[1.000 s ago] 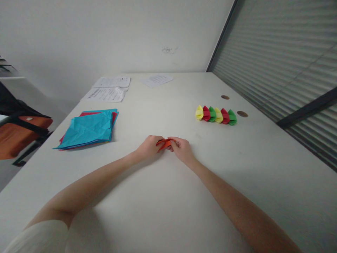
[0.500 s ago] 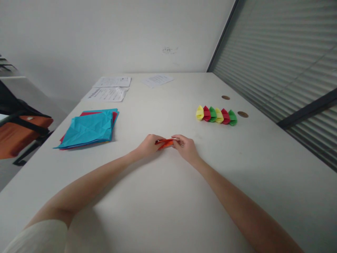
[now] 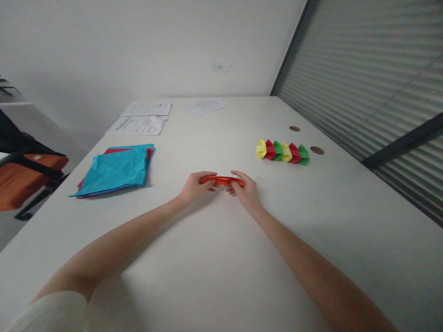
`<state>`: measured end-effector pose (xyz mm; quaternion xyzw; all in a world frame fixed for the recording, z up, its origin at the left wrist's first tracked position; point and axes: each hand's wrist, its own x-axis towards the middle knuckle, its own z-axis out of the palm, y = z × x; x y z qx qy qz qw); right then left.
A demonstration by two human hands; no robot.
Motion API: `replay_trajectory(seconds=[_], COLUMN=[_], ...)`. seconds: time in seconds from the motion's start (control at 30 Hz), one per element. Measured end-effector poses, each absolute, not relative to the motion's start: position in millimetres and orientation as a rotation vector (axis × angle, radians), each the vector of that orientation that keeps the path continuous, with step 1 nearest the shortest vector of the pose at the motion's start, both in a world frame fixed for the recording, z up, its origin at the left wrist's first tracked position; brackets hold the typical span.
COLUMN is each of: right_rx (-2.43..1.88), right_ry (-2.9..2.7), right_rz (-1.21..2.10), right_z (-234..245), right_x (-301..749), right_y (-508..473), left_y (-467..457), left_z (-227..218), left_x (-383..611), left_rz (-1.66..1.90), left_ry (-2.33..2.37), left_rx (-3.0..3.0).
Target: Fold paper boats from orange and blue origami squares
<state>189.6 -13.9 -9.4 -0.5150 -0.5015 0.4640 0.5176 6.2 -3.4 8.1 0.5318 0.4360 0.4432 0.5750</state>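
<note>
A folded orange paper piece (image 3: 221, 180) stretches flat and wide between my two hands just above the white table (image 3: 214, 258). My left hand (image 3: 196, 186) pinches its left end, fingers closed on it. My right hand (image 3: 243, 191) pinches its right end the same way. A row of several finished folded paper pieces (image 3: 283, 152) in yellow, red and green stands to the right, beyond my right hand.
A stack of coloured paper sheets (image 3: 116, 169), blue on top, lies to the left. Printed white papers (image 3: 141, 123) sit at the table's far end. Two round brown caps (image 3: 317, 150) are near the blinds. An orange chair (image 3: 24, 177) stands off the left edge.
My hands have drawn apart sideways, and the orange paper has spread from a small bunched fold into a longer flat strip. The hands have shifted slightly further from me.
</note>
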Motion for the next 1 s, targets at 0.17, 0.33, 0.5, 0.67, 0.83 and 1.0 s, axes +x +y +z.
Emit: replay_trajectory(seconds=[0.17,0.33,0.5,0.67,0.83,1.0], right_rx=[-1.216,-1.24,-1.23,-1.263,-1.258,-1.256], right_ry=[-1.146,-1.077,-0.995,-1.037,-1.017,-0.95], right_rz=[1.256,1.274,1.288,1.311,1.325,1.33], right_z=[-10,-5,-1,0,1,4], right_x=[187,191,194,193,193,200], right_y=[-14,-14,-13,-13,-13,-10], left_y=[-4,-2,-1,0,2,3], left_z=[10,12,10,8,3,-6], left_x=[5,3,3,3,1,-9], left_rz=[1.001,0.934,0.951,0.965,0.944,1.06], left_ry=[1.032,0.974,0.931,1.009,0.994,1.01], left_rx=[1.053,1.05,1.059,0.998,1.12,1.914])
